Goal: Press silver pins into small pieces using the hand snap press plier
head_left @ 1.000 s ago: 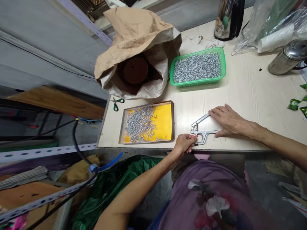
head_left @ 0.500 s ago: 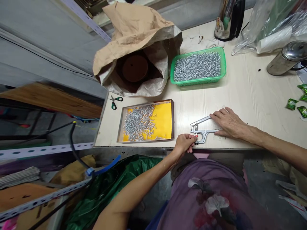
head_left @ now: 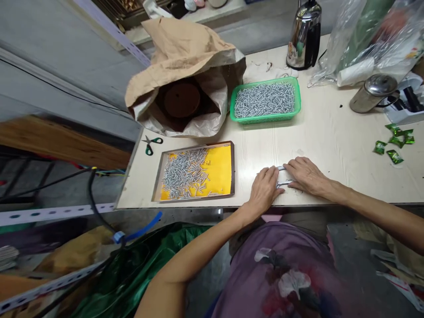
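Note:
A silver-grey plier-like hand press (head_left: 284, 181) lies near the table's front edge, its two handles partly showing between my hands. My left hand (head_left: 265, 185) is laid over the head of this tool and grips it, so the jaw and spring are hidden. At the handle ends, my right hand (head_left: 306, 176) has its fingers on the upper arm and its thumb by the lower one. Left of my hands, a shallow tray (head_left: 232, 170) with a yellow lining (head_left: 218, 168) contains many small silver screw-like pieces (head_left: 183, 172), mostly piled on its left side.
Behind stands a green basket (head_left: 265, 121) full of similar pieces (head_left: 265, 100). A large open paper sack (head_left: 188, 44) and green-handled scissors (head_left: 150, 145) are at the left. To the right are a kettle (head_left: 303, 37), a metal cup (head_left: 372, 92) and several green wrapped sweets (head_left: 394, 156).
My left hand has moved from pinching at the press's lower jaw to covering its head. My right hand stays at the handles. The view has shifted slightly.

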Demonstrator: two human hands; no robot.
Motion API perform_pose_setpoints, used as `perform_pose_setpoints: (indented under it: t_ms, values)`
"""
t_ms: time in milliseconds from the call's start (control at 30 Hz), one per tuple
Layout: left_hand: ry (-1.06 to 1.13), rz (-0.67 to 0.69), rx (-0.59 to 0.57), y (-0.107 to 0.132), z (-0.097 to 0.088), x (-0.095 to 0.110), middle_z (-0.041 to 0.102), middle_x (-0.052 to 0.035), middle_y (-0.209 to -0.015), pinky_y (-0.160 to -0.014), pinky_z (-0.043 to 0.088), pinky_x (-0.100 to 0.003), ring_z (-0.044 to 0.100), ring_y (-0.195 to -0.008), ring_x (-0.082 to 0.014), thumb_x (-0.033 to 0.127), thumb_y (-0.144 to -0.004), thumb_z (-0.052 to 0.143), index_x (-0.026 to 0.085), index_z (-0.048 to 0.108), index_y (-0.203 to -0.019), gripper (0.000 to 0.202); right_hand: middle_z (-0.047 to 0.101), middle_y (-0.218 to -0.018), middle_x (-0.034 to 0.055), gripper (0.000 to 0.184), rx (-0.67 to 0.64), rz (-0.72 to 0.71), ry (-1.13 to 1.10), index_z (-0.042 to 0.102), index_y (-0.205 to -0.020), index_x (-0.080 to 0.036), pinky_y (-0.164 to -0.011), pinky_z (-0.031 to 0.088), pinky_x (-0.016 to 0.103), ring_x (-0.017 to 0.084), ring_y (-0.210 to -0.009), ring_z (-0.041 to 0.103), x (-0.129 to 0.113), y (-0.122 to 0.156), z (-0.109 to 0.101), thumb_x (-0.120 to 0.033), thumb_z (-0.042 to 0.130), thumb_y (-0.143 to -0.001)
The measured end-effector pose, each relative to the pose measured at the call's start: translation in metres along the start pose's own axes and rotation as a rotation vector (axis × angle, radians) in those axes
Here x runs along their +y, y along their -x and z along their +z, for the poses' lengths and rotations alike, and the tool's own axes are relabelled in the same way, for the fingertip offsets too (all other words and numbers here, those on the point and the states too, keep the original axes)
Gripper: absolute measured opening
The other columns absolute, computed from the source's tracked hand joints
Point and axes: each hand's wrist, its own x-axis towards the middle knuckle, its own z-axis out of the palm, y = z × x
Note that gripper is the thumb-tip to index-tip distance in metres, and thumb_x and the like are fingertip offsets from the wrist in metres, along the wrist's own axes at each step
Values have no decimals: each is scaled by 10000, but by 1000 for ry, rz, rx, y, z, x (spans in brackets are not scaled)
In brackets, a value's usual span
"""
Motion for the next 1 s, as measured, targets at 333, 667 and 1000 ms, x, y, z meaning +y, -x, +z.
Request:
perform_pose_setpoints:
  t_ms: [333,667,1000]
  values:
    - [-29,103,-201,-39,-4,-4,580,-109,-1123,-901,481,-421,527,-1054,-274,345,-830,693,150,508,-1227,480,626,-1081,140,424,-61,109,-41,596,-1119,-122,-814,424,354,280,-1012,530,-1,5,-7,-292,756,-766]
    - [66,72,-192,-28,7,4,587,-67,-911,-794,479,-369,531,-920,-228,267,-942,540,183,602,-892,115,614,-808,64,147,-24,26,-139,638,-864,-170,-719,342,311,198,-797,524,-4,9,4,-228,525,-938]
    - [-22,94,-135,-38,0,-3,595,-146,-1227,-946,491,-440,552,-1132,-281,296,-889,626,140,480,-1275,441,626,-1128,163,492,-20,22,-138,584,-1222,-98,-827,429,362,281,-1020,547,20,4,-7,-384,681,-833]
